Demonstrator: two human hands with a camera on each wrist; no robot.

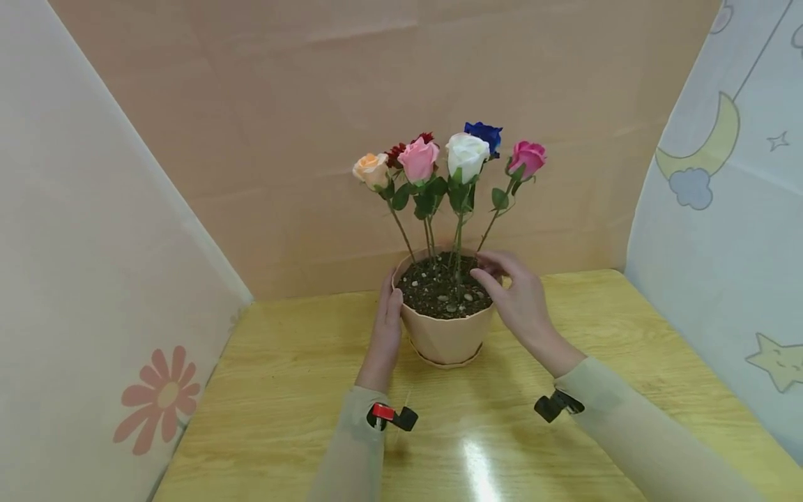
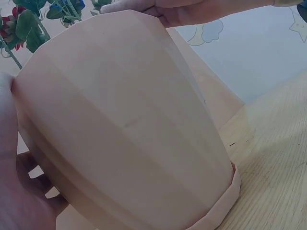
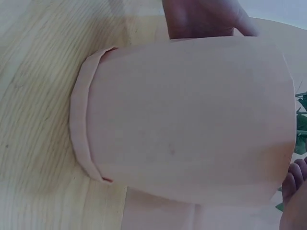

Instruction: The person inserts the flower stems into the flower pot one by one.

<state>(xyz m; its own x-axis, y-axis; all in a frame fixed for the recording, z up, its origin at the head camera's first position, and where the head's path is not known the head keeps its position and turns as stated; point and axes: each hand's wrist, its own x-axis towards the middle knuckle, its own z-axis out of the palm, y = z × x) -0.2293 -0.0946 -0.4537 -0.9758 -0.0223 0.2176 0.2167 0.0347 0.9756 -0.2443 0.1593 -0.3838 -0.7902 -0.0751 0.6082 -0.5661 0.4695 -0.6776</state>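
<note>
A peach flower pot (image 1: 447, 338) filled with dark soil (image 1: 433, 289) and small pebbles stands on a matching saucer (image 1: 447, 364). My left hand (image 1: 387, 317) holds the pot's left side, thumb near the rim and fingers round the outer wall. Over the right rim reaches my right hand (image 1: 517, 293), its thumb above the soil and apart from the index finger. That index fingertip is right at the base of the magenta rose's (image 1: 528, 159) stem. Also standing in the soil are a white rose (image 1: 467, 155), a pink rose (image 1: 418, 160), a peach rose (image 1: 373, 171) and a blue rose (image 1: 484, 134).
Dark red blooms (image 1: 395, 155) show behind the pink rose. The wooden table (image 1: 301, 390) runs back to a peach cloth backdrop (image 1: 282, 139). White printed cloths stand on both sides, the left one with a flower print (image 1: 166, 395), the right with a moon (image 1: 709, 143).
</note>
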